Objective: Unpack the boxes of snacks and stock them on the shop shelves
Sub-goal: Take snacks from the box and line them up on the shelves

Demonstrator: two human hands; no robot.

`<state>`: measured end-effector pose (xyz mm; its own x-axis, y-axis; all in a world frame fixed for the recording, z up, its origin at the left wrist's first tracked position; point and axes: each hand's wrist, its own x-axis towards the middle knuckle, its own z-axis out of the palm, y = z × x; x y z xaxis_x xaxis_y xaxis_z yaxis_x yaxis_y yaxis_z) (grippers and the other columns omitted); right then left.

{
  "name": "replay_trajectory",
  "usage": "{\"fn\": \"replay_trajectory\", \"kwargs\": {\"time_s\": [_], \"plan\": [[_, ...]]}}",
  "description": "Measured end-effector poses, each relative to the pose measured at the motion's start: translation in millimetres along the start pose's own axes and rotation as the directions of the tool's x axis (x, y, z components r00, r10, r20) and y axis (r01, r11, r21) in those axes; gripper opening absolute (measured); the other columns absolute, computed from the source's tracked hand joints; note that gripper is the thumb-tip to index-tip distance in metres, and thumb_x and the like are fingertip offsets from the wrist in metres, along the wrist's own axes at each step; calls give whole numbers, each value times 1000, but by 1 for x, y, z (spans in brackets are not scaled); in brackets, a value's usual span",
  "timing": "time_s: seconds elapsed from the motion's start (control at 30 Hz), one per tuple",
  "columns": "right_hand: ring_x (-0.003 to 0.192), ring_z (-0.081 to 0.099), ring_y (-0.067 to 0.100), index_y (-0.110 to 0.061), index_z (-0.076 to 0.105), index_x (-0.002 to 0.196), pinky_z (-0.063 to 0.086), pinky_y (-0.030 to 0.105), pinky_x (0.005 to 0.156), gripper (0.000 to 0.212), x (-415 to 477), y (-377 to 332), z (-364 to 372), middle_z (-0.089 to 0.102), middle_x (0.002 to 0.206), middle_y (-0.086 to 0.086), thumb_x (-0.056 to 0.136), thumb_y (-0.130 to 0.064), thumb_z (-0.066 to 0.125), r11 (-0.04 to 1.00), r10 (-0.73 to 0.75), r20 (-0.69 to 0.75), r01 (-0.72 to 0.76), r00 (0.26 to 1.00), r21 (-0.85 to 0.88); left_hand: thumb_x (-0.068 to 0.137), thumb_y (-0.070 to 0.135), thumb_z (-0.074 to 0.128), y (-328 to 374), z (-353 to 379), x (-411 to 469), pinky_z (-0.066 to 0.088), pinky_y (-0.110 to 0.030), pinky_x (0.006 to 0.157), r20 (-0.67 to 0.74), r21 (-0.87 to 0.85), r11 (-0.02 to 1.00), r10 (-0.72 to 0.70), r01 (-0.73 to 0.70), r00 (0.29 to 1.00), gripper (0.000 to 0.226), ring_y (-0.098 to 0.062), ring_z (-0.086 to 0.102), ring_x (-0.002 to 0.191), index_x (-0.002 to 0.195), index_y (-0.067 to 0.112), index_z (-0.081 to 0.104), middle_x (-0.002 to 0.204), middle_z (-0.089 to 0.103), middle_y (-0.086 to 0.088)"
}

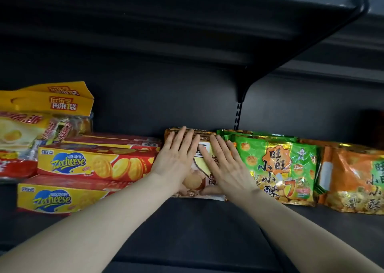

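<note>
A person's left hand [176, 160] and right hand [227, 166] lie flat, side by side, on a packet of biscuits [196, 182] on a dark shop shelf [197, 220]. The fingers of both hands are straight and spread, pressing down on the packet's top rather than curling round it. The packet lies near the middle of the shelf, set back from the front edge, and gold-brown packaging [204, 134] shows at its far end beyond the fingertips. Just to its left sit yellow and red cheese biscuit boxes [93, 164], stacked flat, and another such box [62, 200] lies nearer the front edge. Further left are clear bags of small cakes [18, 135] with yellow cartons [62, 102] on top. To the packet's right, green snack bags [286, 168] lean close beside it, then orange snack bags [353, 179]. A black bracket [291, 50] carries the upper shelf [187, 12] overhead.
</note>
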<state>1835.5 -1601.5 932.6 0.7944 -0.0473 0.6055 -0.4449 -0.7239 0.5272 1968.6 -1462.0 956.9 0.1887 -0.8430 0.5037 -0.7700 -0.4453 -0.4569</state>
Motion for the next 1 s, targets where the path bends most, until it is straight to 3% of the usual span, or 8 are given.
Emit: {"fn": "replay_trajectory", "kwargs": {"time_s": [0.13,0.3,0.47,0.53,0.63,0.7,0.83,1.0], "plan": [[134,46,38,-9,43,147,32,52,115,79,15,20,-18,49,143,23,96,-68,36,988,113,-191,-90,975,125,61,83,63,-9,-10,-2,1,-57,119,56,-81,993,-82,86,995,147,-48,-14,145,148,2,-24,159,-22,-20],[106,64,37,-17,54,134,48,49,97,92,47,32,-22,65,121,18,88,-81,6,983,156,63,-161,986,89,58,75,75,-24,-33,21,17,-51,119,237,-156,969,-154,194,959,149,-42,21,145,152,7,-18,160,-10,-24],[92,65,33,-18,61,115,50,46,86,85,46,34,-15,71,93,10,89,-81,10,992,115,48,-117,992,52,50,68,84,-42,-32,53,27,-45,118,481,-353,894,-80,276,873,155,-36,14,148,151,15,-21,161,-10,-20],[89,65,34,-18,61,113,50,46,84,79,46,37,-12,71,91,10,90,-79,15,994,100,41,-102,994,42,45,69,85,-46,-27,59,25,-41,119,487,-425,866,-27,263,873,158,-31,11,149,153,17,-18,162,-4,-17],[84,64,33,-18,61,112,49,46,81,70,44,33,-11,69,89,8,93,-74,24,993,108,-20,-107,994,40,42,68,87,-50,-20,58,32,-34,115,412,-502,836,6,221,911,150,-25,26,143,156,18,3,157,21,-12],[89,62,33,-18,62,118,47,47,85,62,40,23,-10,68,95,9,96,-67,31,991,126,-84,-122,988,51,45,65,88,-51,-16,53,32,-33,114,355,-536,823,15,190,935,144,-22,29,141,156,17,10,155,24,-8],[131,47,41,-15,48,142,34,58,108,65,27,0,-8,53,137,23,99,-60,34,990,127,-175,-115,976,79,54,59,87,-52,-14,42,17,-36,122,305,-554,814,6,173,952,144,-20,5,150,156,20,-7,164,0,-5],[145,29,41,-13,31,155,23,62,114,77,14,-8,1,33,155,26,99,-65,27,997,81,-108,-78,991,27,58,58,84,-38,-19,23,7,-43,122,193,-258,965,0,51,981,139,-30,5,150,156,20,-7,164,1,-7]]}}
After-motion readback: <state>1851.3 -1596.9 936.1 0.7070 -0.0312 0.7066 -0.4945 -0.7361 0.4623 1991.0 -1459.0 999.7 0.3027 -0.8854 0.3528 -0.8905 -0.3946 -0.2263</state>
